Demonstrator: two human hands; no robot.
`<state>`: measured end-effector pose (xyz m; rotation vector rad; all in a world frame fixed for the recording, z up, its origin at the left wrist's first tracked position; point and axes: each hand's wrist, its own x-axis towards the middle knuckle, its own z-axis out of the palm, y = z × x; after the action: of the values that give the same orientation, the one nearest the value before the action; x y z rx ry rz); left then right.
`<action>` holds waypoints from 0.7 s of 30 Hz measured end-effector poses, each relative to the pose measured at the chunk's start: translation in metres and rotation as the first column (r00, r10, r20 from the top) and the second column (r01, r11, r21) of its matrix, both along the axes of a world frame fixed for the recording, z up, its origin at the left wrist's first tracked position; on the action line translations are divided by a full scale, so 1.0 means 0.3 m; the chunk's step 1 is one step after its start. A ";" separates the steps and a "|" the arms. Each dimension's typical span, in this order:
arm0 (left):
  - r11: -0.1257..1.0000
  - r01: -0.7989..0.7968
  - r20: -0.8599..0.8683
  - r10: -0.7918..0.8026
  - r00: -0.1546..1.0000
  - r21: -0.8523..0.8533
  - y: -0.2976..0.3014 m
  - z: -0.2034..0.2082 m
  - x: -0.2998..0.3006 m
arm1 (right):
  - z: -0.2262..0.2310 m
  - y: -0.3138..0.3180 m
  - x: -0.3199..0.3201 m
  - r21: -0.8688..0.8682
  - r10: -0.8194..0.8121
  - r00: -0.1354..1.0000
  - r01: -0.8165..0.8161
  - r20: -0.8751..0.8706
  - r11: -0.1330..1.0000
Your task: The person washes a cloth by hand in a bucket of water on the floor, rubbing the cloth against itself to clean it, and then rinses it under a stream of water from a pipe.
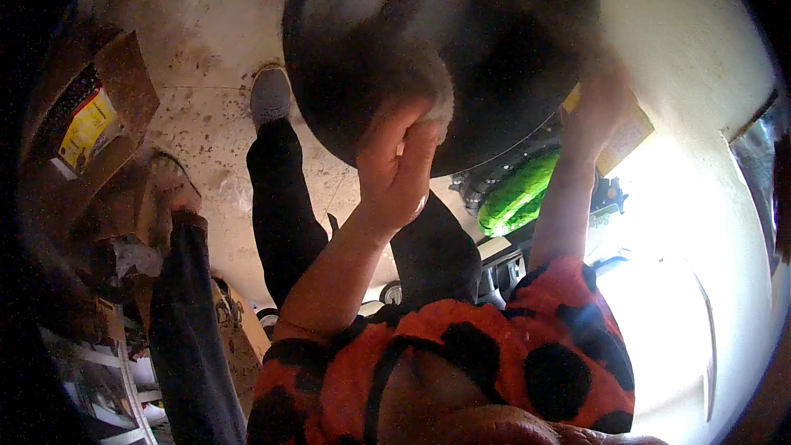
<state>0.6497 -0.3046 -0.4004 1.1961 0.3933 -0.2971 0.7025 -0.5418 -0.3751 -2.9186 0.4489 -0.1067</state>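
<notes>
A large, round, black tub-like object [519, 115] fills the top middle, its dark inner side facing me and a pale sheen at its upper part. My left hand [400, 161] is closed, fingers and thumb pinched around a pale greyish cloth or sponge [446, 107], which lies against the black surface. The far ends of those fingers are lost in shadow and blur. At the right rim of the tub is my right hand [606, 103]. Motion smears its fingers, so their grip does not show.
Left stands an opened cardboard box [132, 82] with a yellow package [89, 128]. Another person's trousered leg [189, 321] is below it, near a metal frame [128, 379]. A bright green bundle [519, 194] and a yellowish box [630, 140] lie beside the white wall [700, 74].
</notes>
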 end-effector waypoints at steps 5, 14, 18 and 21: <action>0.998 0.054 0.149 -0.047 0.988 -0.044 0.008 -0.009 0.006 | -0.004 0.130 -0.034 -0.056 0.253 0.965 -0.249 0.074 0.967; 0.781 0.424 0.148 -0.404 0.903 -0.458 0.051 0.031 0.026 | -0.213 0.205 -0.003 0.807 0.648 0.655 -0.098 -0.389 0.583; 0.855 0.111 -0.069 -0.169 0.983 -0.506 0.048 -0.002 0.012 | -0.140 0.201 0.038 0.902 0.492 0.772 0.245 -0.403 0.356; 0.975 -0.004 -0.139 -0.028 0.990 -0.222 0.056 0.024 0.038 | -0.154 0.250 0.089 0.658 0.114 0.856 0.294 -0.504 0.693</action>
<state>0.6609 -0.2878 -0.3933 0.9609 0.4636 -0.4269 0.7293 -0.4670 -0.4214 -2.0845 0.5560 0.7035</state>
